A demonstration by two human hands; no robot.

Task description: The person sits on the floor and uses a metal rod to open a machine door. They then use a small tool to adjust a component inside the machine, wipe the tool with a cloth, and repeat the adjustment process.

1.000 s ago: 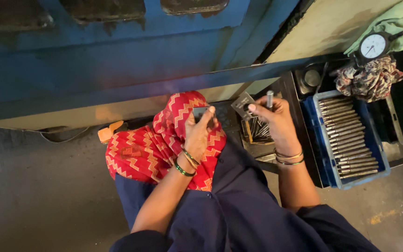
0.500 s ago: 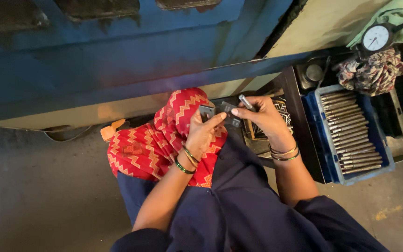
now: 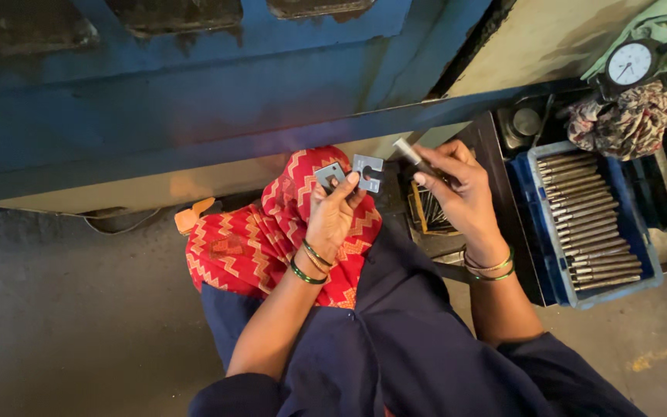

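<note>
Between the fingertips of the left hand (image 3: pixel 332 220), two small notched grey metal gauges (image 3: pixel 351 173) are pinched above the red patterned cloth (image 3: pixel 256 239). Right hand (image 3: pixel 457 185) grips a slim metal pin (image 3: pixel 409 150) closed, near the gauges. Blue tray of pins (image 3: pixel 584 220) lies well right. Risk: the light fingertip pinch could let a gauge slip.

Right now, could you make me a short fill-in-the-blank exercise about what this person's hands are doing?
1. The left hand holds a flat grey ____ gauge.
2. The right hand grips a slim metal ____.
3. More metal rods fill the ____ tray.

Missing words: metal; rod; blue
</note>
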